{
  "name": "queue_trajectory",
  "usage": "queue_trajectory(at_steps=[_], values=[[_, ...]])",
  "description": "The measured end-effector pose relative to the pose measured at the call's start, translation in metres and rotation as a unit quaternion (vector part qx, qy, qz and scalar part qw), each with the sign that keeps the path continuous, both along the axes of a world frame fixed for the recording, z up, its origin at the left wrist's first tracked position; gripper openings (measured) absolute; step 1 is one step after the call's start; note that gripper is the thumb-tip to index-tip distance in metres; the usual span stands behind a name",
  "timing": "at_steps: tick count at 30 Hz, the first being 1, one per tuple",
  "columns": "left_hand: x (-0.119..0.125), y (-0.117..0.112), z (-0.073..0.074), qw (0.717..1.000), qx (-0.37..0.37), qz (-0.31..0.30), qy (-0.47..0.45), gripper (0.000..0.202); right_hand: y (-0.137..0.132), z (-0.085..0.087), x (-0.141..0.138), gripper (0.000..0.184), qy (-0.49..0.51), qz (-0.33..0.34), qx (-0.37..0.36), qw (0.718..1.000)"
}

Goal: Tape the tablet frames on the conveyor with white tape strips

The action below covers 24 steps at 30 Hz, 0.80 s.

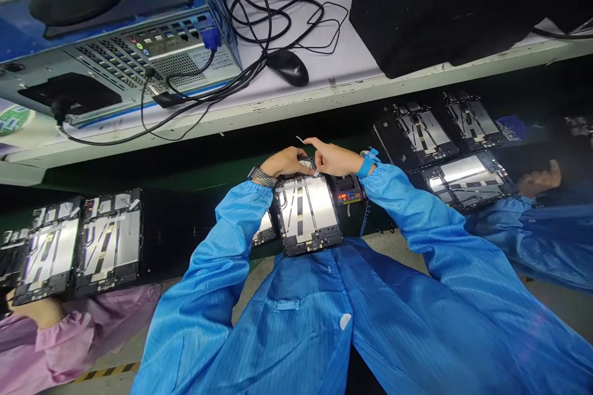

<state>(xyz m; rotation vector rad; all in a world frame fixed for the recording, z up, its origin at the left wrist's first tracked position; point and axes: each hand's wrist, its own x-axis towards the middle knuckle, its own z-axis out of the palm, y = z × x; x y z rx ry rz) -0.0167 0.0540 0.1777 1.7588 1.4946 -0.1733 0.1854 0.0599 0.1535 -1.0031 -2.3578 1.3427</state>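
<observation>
An opened tablet (pixel 319 203), its silver plates, dark ribbon cables and black frame exposed, lies in front of me against the edge of my blue smock. My left hand (pixel 285 162) curls over its upper left edge, thumb and fingers bent close together; its hold is partly hidden. Over the upper right part of the tablet, my right hand (pixel 337 159) has its fingers bent inward, with a thin white strip (pixel 300 139) at the index fingertip. A small white piece (pixel 315 174) shows below the fingers. Behind the tablet, another opened device (pixel 264 228) is partly covered.
A small device with a lit red display (pixel 348 196) stands right of the tablet. More opened tablets lie left (pixel 111 241) and right (pixel 470 179). Co-workers' hands (pixel 46 311) (pixel 540 182) are at both sides. The shelf (pixel 333 89) holds a computer (pixel 185 62), cables and a mouse (pixel 288 68).
</observation>
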Motion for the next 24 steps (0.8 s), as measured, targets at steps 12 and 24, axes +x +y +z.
queue_trajectory(at_steps=[12,24], values=[[-0.002,-0.001,0.002,0.999,-0.025,0.007,-0.031,0.070,-0.016,-0.015,0.023,0.103,0.105,-0.175,0.116,0.972],[-0.003,-0.001,0.003,0.998,-0.042,0.011,-0.042,0.062,-0.013,0.002,0.017,0.110,-0.010,-0.071,0.232,0.970]])
